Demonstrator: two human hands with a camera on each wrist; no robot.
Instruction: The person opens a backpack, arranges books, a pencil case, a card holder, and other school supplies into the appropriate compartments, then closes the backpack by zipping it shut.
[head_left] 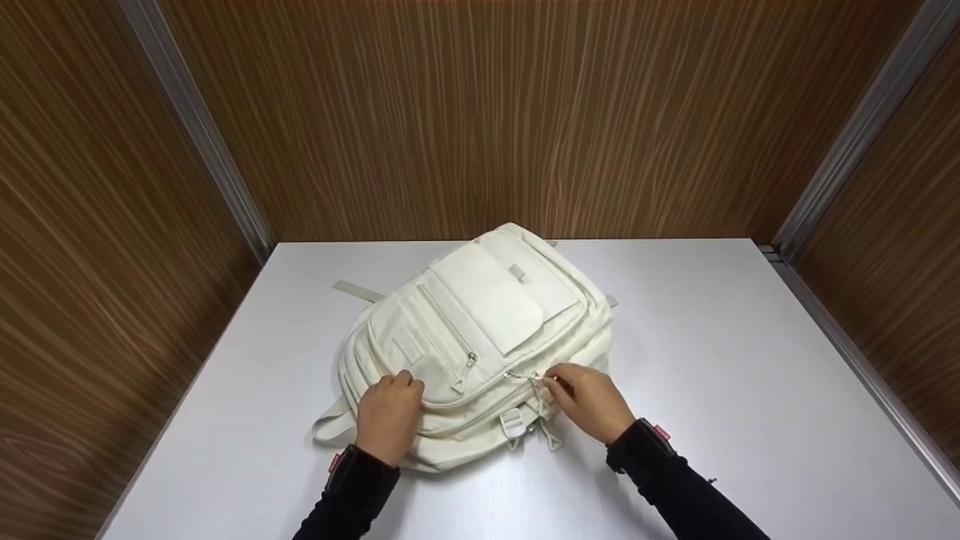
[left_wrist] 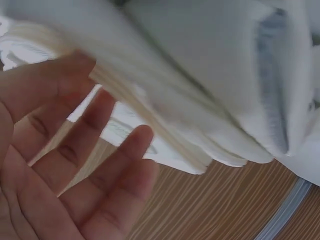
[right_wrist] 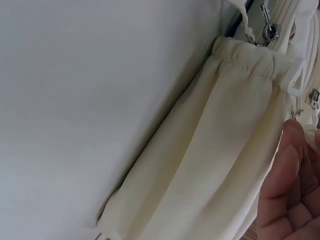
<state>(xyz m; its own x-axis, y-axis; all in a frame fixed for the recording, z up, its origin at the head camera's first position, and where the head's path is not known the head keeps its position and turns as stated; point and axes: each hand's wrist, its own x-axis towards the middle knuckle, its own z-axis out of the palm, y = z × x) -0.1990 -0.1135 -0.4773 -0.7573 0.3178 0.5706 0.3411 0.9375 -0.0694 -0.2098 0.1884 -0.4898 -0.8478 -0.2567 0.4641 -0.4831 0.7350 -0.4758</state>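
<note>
A cream backpack point(head_left: 480, 292) lies tilted on the white table, its front flap and zipped pockets facing up. At its lower left edge my left hand point(head_left: 389, 416) holds the fabric between thumb and index finger. The left wrist view shows the other fingers point(left_wrist: 136, 145) loosely bent beside the layered bag edge. With thumb and fingertips, my right hand point(head_left: 592, 401) pinches a zipper pull point(head_left: 537, 378) on the side facing me. Close by are a white buckle point(head_left: 513, 423) and hanging cord loops point(head_left: 553, 441). An elastic-topped side pocket point(right_wrist: 210, 135) fills the right wrist view.
The white table point(head_left: 712, 360) reaches wood-grain panels point(head_left: 480, 120) at the back and sides, with metal corner rails point(head_left: 199, 127). One grey strap point(head_left: 358, 290) sticks out beyond the bag's left; a carry loop point(head_left: 334, 421) lies nearer.
</note>
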